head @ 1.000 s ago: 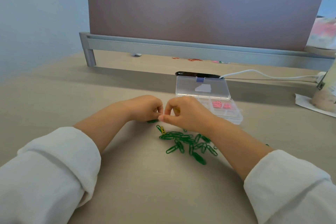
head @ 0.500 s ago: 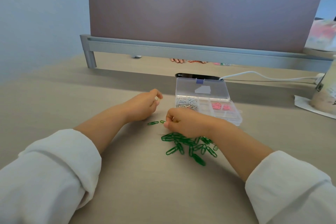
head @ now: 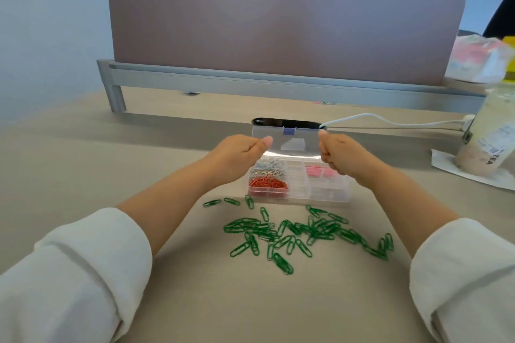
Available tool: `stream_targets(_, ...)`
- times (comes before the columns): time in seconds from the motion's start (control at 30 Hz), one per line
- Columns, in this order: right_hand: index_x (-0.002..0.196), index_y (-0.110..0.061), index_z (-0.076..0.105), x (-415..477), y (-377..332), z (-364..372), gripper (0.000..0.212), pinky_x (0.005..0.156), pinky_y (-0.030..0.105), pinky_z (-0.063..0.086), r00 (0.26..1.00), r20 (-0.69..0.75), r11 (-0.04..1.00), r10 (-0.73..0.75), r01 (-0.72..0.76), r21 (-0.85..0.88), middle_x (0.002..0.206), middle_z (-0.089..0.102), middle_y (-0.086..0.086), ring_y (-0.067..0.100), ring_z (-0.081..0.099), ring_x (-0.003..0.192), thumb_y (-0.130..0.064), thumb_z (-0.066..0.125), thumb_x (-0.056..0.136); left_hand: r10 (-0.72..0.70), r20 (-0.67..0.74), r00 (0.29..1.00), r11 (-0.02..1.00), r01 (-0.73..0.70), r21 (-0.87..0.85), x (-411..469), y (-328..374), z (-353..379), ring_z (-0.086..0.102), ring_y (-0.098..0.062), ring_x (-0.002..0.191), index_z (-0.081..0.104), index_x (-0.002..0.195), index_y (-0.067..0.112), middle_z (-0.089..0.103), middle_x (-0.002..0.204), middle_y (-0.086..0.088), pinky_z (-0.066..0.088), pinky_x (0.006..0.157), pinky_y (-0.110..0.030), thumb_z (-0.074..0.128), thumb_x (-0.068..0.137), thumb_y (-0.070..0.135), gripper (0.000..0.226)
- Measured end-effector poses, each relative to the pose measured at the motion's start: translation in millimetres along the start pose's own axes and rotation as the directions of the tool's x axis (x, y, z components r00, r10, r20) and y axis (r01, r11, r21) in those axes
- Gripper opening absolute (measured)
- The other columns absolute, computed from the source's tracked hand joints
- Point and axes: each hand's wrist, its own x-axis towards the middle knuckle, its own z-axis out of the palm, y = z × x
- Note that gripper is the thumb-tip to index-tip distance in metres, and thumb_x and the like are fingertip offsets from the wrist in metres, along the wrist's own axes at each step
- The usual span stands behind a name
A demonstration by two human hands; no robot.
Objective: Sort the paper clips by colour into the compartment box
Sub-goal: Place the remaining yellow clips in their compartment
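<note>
Desk: the beige surface carries everything; its far edge runs under a grey rail with a mauve divider panel standing on it.
Open room: bare desk to the left of the left forearm and along the near edge between the two white sleeves; the right edge is crowded by a drink cup on a paper napkin.
Compartment box: clear plastic, toward the far middle of the desk, its near wall just beyond the green clips.
Lid: transparent, raised upright at the box's far side, with a blue latch tab on its top edge.
Left hand: fingers curled, thumb pressed against the lid's left edge, pinching it.
Right hand: curled the same way, thumb tip at the lid's right edge, gripping it.
Silver paper clips: in the far left compartment, below the left hand.
Red paper clips: in the near left compartment, against the box's near wall.
Pink paper clips: in a right-hand compartment, partly hidden by the right hand.
Green paper clips: loose on the desk between the forearms, well apart from both hands; a few strays lie close to the box's near left corner.
White cable: runs from a dark slot behind the lid toward the desk's right edge.
</note>
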Motion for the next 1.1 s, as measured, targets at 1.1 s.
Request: stream_targets(1.1, 0.101, -0.013, 0.06, 7.2, 31.6, 5.2, 0.023, 0.087, 0.024, 0.053, 0.976, 0.096, 0.914, -0.196, 0.147, 0.378, 0.091, 0.069, 0.0, 0.006, 0.068, 0.082, 0.001, 0.042, 0.096, 0.033, 0.274, 0.961, 0.795, -0.191, 0.576, 44.1, 32.9, 35.7, 0.044, -0.006, 0.06, 0.071, 0.087, 0.023, 0.047, 0.061, 0.01, 0.034, 0.052, -0.025, 0.049, 0.091, 0.045, 0.031)
